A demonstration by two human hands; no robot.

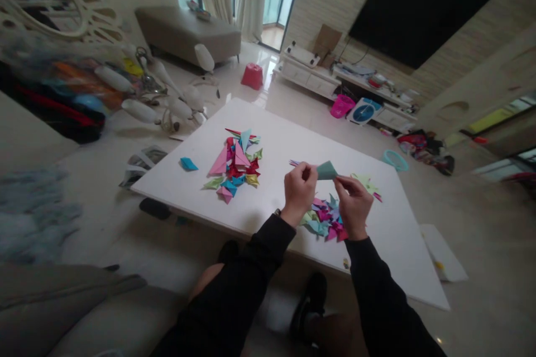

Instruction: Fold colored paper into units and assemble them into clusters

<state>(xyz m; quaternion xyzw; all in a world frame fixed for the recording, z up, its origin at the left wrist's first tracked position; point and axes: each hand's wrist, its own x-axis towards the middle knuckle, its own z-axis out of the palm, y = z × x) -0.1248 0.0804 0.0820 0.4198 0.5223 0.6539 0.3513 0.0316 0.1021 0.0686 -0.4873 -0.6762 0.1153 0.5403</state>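
Note:
A folded piece of green paper (pixel 326 170) is held up above the white table (pixel 274 142) between my two hands. My left hand (pixel 300 191) pinches its left end, and my right hand (pixel 354 202) grips its right corner with thumb and fingertips. Below my hands lies a pile of small folded paper pieces (pixel 320 227) in pink, purple, green and blue, partly covered by the right hand. Another pile of folded paper (pixel 238 162) lies farther left, with pink, red, blue and yellow pieces. One blue folded piece (pixel 188 164) sits apart at the table's left.
Light green folded paper (pixel 365 183) lies on the table right of my hands. Beyond the table are a red stool (pixel 252 76), a pink bin (pixel 342 106) and a low white cabinet (pixel 310 75). A lamp with several white shades (pixel 140 111) stands at the left.

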